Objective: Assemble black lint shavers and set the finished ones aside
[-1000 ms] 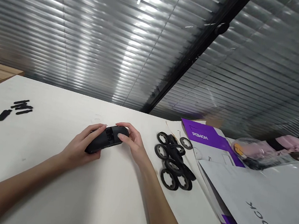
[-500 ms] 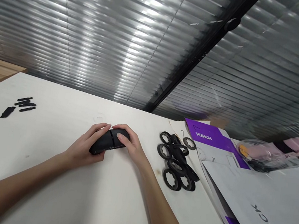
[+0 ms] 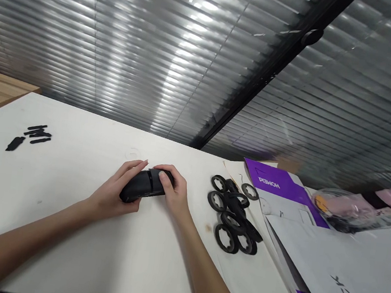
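Observation:
Both hands grip a black, rounded, elongated two-part object (image 3: 138, 186) just above the white table; its exact kind I cannot make out. My left hand (image 3: 115, 189) wraps its longer left part, thumb underneath and fingers over the top. Around the shorter right part, my right hand (image 3: 176, 191) is closed, the thumb pressing on the near face. A narrow dark gap runs between the two parts, and the right part sits slightly angled to the left one. To the right of my right hand lies a pile of black rings (image 3: 226, 238) with notched inner edges.
Several small flat black strips (image 3: 39, 133) lie at the far left of the white table (image 3: 75, 151). On the right are a purple and white box (image 3: 271, 178), a large white sheet or box with lettering (image 3: 345, 257), and a pink item in clear plastic (image 3: 344, 203). Metallic blinds (image 3: 130, 40) stand behind.
The gap between the object's two parts looks a little wider, and the right part has tilted slightly. Both hands keep their grip. The whole view has shifted a little.

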The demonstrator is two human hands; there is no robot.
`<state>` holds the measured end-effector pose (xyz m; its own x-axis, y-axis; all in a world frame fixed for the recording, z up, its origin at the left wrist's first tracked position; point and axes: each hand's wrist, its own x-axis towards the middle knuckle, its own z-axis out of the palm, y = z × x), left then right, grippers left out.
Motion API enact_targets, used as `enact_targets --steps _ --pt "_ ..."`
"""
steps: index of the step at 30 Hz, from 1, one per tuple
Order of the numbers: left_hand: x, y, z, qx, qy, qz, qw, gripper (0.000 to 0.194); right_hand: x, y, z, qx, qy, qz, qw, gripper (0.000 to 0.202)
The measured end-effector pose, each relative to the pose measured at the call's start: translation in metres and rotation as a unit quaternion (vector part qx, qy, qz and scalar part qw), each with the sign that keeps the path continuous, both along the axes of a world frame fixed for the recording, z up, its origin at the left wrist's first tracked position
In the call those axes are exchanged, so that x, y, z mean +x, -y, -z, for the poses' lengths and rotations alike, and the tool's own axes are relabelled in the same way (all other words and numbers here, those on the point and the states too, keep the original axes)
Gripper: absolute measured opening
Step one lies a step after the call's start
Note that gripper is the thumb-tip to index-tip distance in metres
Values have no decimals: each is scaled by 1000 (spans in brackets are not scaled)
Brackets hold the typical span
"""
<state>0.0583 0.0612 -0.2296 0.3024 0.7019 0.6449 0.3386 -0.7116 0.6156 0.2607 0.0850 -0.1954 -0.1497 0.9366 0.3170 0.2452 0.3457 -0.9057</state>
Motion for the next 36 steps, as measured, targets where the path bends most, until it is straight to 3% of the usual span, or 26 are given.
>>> enact_targets --steps 6,12,22,28,31,34,36 --pt "-1 0 1 10 -2 7 1000 102 1 -1 -6 -78 -30 -69 994 30" --pt "-2 0 2 1 -16 11 1000 108 -2 2 -7 -198 -92 -113 969 33" --pt "-3 0 4 -18 -8 34 999 106 -4 4 -3 -62 -20 -76 995 25" --pt "-1 -2 -4 -120 71 14 990 83 -6 1 6 -122 -140 -88 979 46" --pt "-1 -3 -18 -262 143 6 954 64 -5 2 7 -93 -163 -94 978 48" --pt "-2 -3 -30 -413 206 28 887 60 -7 3 6 -56 -129 -70 988 42" --pt "-4 -4 -34 -474 250 69 841 60 -8 3 5 -32 -90 -34 995 38"
